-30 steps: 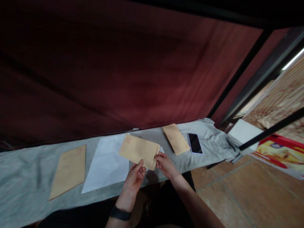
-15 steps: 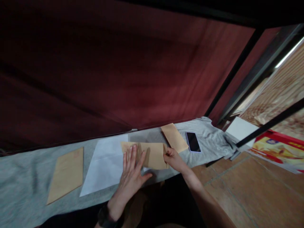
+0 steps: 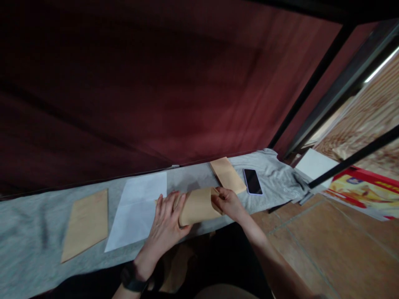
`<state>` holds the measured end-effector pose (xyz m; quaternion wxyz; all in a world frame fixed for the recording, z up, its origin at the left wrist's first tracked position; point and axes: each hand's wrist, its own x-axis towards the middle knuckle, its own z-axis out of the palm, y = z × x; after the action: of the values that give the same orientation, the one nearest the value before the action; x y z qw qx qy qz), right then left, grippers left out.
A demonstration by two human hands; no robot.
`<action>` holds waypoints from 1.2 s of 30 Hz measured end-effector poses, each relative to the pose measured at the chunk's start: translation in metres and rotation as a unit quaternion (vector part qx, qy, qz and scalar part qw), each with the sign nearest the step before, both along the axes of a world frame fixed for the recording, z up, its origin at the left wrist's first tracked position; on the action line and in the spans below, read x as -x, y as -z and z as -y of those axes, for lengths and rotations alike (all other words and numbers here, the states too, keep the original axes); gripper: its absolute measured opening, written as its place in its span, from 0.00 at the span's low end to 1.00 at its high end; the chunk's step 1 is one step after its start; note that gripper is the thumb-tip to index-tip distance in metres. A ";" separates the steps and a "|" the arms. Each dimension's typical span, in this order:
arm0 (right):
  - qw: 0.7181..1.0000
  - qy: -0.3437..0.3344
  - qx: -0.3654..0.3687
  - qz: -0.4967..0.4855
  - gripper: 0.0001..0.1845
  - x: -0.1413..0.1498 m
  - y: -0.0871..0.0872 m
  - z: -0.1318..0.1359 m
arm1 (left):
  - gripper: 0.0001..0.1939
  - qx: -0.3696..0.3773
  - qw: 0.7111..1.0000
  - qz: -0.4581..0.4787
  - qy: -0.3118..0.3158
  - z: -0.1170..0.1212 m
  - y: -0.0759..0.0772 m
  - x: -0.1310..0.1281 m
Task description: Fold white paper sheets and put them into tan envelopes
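A brown paper envelope (image 3: pixel 198 206) is between my two hands, its middle bowed upward and its right end gaping. My left hand (image 3: pixel 166 218) lies across its left end, the thumb at the near edge and the fingers over the far side, gripping it. At the open right end, my right hand (image 3: pixel 229 204) pinches the paper, with some fingertips hidden at the opening. To the left, a creased white sheet of paper (image 3: pixel 137 211) rests flat on the grey cloth (image 3: pixel 28 228).
Another brown envelope (image 3: pixel 85 224) lies at the far left. Behind my right hand are a brown envelope (image 3: pixel 229 174) and a phone (image 3: pixel 253 182). A dark red curtain (image 3: pixel 187 116) hangs behind. Black frame bars (image 3: pixel 311 87) and a red box (image 3: pixel 368 191) are at right.
The envelope between my hands has gone from nearly flat to bowed. My left hand's spread fingers have drawn in around its left end. My right hand stays at the open end.
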<state>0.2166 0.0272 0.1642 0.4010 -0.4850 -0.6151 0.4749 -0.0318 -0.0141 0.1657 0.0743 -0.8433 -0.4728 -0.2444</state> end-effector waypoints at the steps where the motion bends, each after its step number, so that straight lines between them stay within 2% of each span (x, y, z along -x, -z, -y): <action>1: 1.000 0.003 0.003 -0.007 0.10 0.001 -0.001 0.000 | 0.50 0.005 1.000 0.004 0.002 0.000 0.002 0.002; 4: 1.000 -0.023 -0.006 -0.018 0.13 0.005 -0.014 0.007 | 0.53 0.018 0.999 0.030 0.009 0.000 0.005 0.009; 10: 0.997 -0.054 -0.063 0.005 0.22 0.013 -0.063 0.041 | 0.62 0.074 0.989 0.130 -0.012 0.009 0.007 0.025; 13: 0.995 -0.050 -0.076 0.042 0.22 0.017 -0.066 0.046 | 0.61 0.043 0.994 0.103 -0.012 0.009 0.006 0.029; 15: 0.994 -0.030 -0.086 0.065 0.21 0.018 -0.052 0.040 | 0.57 0.022 0.998 0.048 -0.017 0.007 0.006 0.034; 17: 0.992 -0.006 -0.091 0.085 0.21 0.017 -0.026 0.029 | 0.54 0.032 0.999 -0.012 -0.034 0.002 0.006 0.045; 21: 0.985 0.039 -0.113 0.125 0.18 0.017 0.042 0.007 | 0.55 0.112 0.985 -0.080 -0.100 -0.014 0.015 0.085; 23: 0.975 0.034 -0.143 0.168 0.18 0.021 0.074 0.000 | 0.55 0.157 0.973 -0.096 -0.141 -0.026 0.025 0.108; 26: 0.952 0.020 -0.192 0.238 0.20 0.032 0.107 -0.006 | 0.53 0.231 0.952 -0.124 -0.160 -0.042 0.040 0.136; 30: 0.897 -0.006 -0.234 0.374 0.24 0.047 0.130 -0.005 | 0.53 0.291 0.935 -0.138 -0.148 -0.055 0.057 0.155; 33: 0.858 -0.011 -0.246 0.450 0.28 0.052 0.139 -0.004 | 0.52 0.285 0.940 -0.130 -0.134 -0.057 0.061 0.162; 36: 0.841 -0.014 -0.252 0.479 0.29 0.053 0.142 -0.003 | 0.48 0.270 0.951 -0.094 -0.121 -0.055 0.062 0.152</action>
<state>0.1638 0.0301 0.0224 0.1578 -0.5254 -0.8359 0.0179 -0.1837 0.0406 0.1042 -0.0827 -0.7874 -0.6107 -0.0164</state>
